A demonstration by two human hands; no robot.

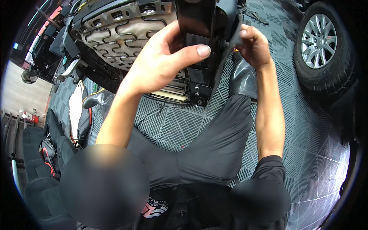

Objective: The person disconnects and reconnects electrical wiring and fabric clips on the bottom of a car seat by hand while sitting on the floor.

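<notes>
A car seat frame (130, 34) stands tipped in front of me, its underside of pale padding and wavy wire springs facing me. Along its right side runs a black metal bracket (197, 57) with stuck-on labels and bolts at its lower end. My left hand (161, 61) grips this bracket; its thumb presses on the front face and the fingers go out of sight behind. On the other side, my right hand (255, 44) has curled fingers at the edge of a black plastic trim panel (232, 46). Its fingertips are partly hidden there.
My legs (207, 153) spread around the seat on a grey slatted tile floor (168, 122). A wheel with a silver rim (319, 41) stands at the right. Black seat cushions (38, 165) and a black-and-red strapped item (48, 153) lie at the left. A metal lever (71, 69) juts out left.
</notes>
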